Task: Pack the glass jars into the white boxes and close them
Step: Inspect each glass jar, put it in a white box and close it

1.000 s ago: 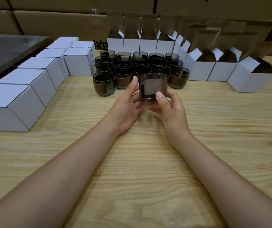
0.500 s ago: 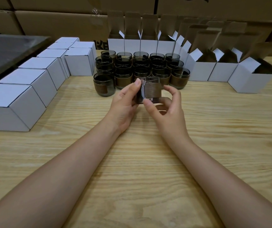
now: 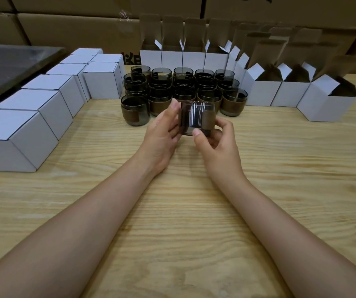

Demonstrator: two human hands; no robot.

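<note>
The left hand (image 3: 162, 134) and the right hand (image 3: 217, 145) hold one smoked glass jar (image 3: 194, 117) between them above the worktop (image 3: 179, 203). The left fingers (image 3: 174, 106) grasp its left side with the thumb laid up the glass. The right fingers (image 3: 225, 126) curl round its right side, with the thumb at the lower front edge. A brown label band (image 3: 208, 120) sits on the part of the jar nearest the right fingers, and no writing on it can be read. Bright streaks of reflection cross the glass.

Just beyond the fingertips stands a cluster of like jars (image 3: 183, 89), each with a brown band. Closed white boxes (image 3: 43, 104) run in a row out from the left fingers. Open white boxes (image 3: 265, 91) with raised flaps stand behind the cluster and out past the right fingers. On the cardboard cartons (image 3: 76, 29) behind, black print (image 3: 132, 59) shows, half hidden by a box and unreadable.

Half a second ago the label faced the camera squarely. It now lies toward the right fingers, so the jar has turned in the grasp, and the right thumb has shifted to the lower front edge.
</note>
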